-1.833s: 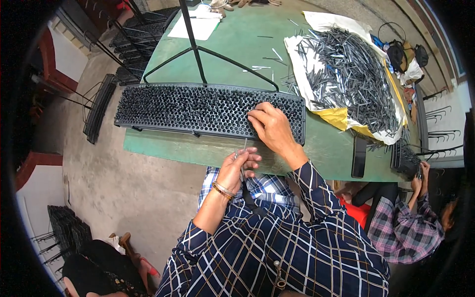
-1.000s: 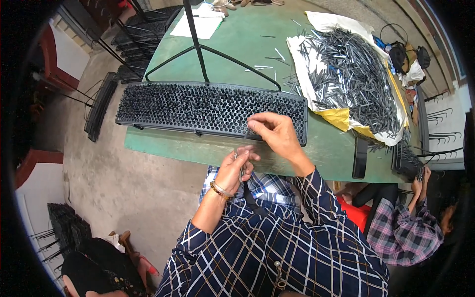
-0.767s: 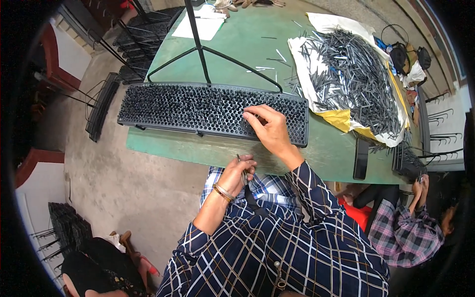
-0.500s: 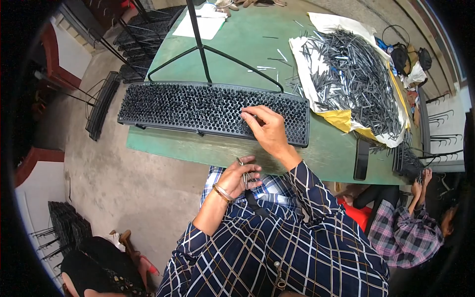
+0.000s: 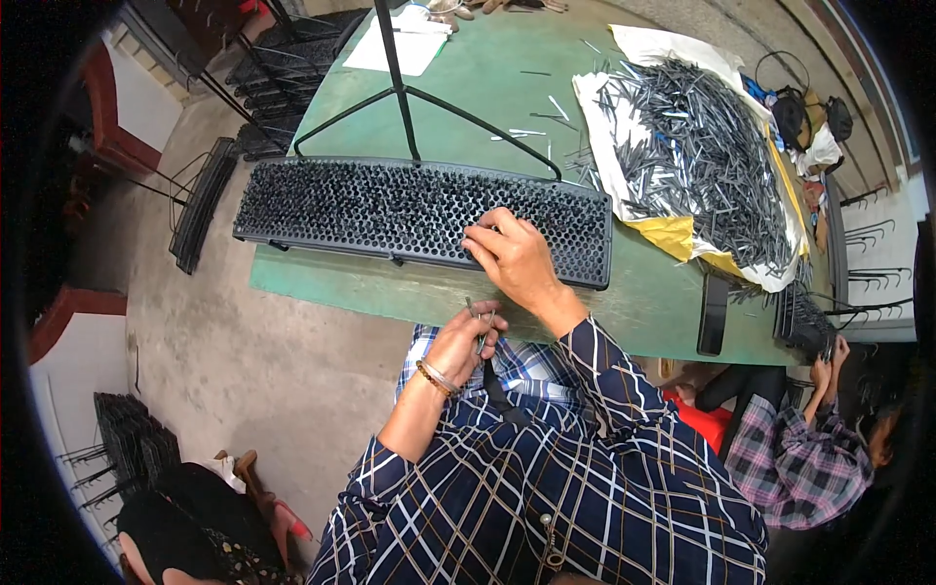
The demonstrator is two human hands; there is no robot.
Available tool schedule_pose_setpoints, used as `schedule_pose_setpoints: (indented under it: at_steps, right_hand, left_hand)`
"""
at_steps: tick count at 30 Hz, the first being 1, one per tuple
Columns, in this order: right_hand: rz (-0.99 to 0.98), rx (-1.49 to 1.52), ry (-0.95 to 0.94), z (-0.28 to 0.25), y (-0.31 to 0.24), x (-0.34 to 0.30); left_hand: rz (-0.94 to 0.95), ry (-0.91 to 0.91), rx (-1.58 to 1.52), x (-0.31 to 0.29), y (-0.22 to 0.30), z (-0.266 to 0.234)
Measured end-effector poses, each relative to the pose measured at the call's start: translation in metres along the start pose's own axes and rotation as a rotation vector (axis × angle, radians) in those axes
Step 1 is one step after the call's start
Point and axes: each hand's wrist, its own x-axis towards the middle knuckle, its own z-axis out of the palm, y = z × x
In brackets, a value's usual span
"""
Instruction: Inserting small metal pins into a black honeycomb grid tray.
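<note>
A long black rack (image 5: pixel 341 210) full of small round holes lies along the green table's near edge, a black rod frame (image 5: pixel 398 88) rising from its far side. Thin dark pieces fill many holes in its left and middle parts; holes toward the right end look bare. Over the rack's right half, my right hand (image 5: pixel 517 261) is closed in a pinch, its fingertips at the holes; what they hold is hidden. Lower down, just off the table edge, my left hand (image 5: pixel 462 341) has its fingers curled round a few thin metal pieces (image 5: pixel 472 308).
A heap of slim dark metal pieces (image 5: pixel 697 146) lies on a white and yellow sheet at right. A black phone (image 5: pixel 713 314) rests near the table edge. White paper (image 5: pixel 390 49) is at the far left. Another person (image 5: pixel 799 448) works at right; more racks (image 5: pixel 205 205) stand at left.
My right hand has shifted slightly left along the rack, still pinched. The fingers of my left hand have drawn closer together round the thin pieces.
</note>
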Motion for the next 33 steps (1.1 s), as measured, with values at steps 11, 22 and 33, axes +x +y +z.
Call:
schedule_pose_setpoints:
  at_steps: [11,22,33]
  right_hand:
    - [0.547,0.496,-0.370,-0.037,-0.019,-0.019]
    - [0.244,0.372,0.071,-0.017,-0.022,0.007]
    - [-0.021,0.106,0.160,0.010,-0.009,0.018]
  left_hand:
    - [0.375,-0.025,0.068,-0.010,0.023,0.019]
    - [0.184,-0.030,0.089,-0.011,0.014,-0.008]
    - [0.128,-0.067,0.039,-0.015,0.016,-0.003]
